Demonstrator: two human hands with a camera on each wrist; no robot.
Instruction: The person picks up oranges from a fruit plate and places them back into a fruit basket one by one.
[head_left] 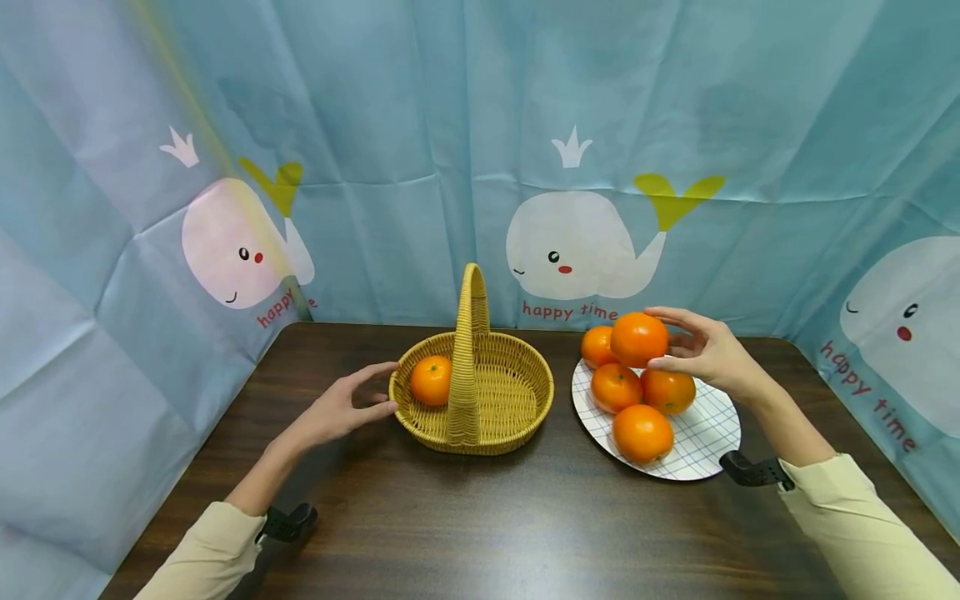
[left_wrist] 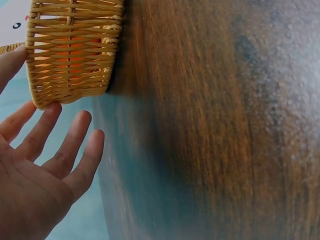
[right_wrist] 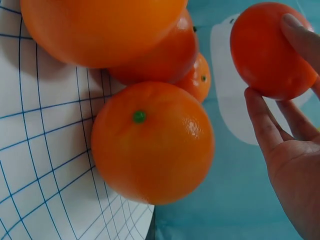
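My right hand (head_left: 708, 350) grips an orange (head_left: 639, 339) between thumb and fingers, above the other fruit on a plate. In the right wrist view, the gripped orange (right_wrist: 270, 50) appears clear of the rest. Several oranges (head_left: 642, 433) lie on the white plate (head_left: 708, 450) with blue grid lines. My left hand (head_left: 341, 410) touches the left end of a yellow wicker basket (head_left: 517, 442) with fingers spread. One orange (head_left: 431, 381) sits in the basket's left part, left of the tall handle. From the left wrist, that fruit shows only through the basket's weave (left_wrist: 75, 82).
Both basket and plate stand on a dark wooden table (head_left: 450, 525), the plate to the right. Behind and at the sides hangs a light blue curtain (head_left: 390, 233) with whale prints. Black bands (head_left: 288, 523) circle both wrists.
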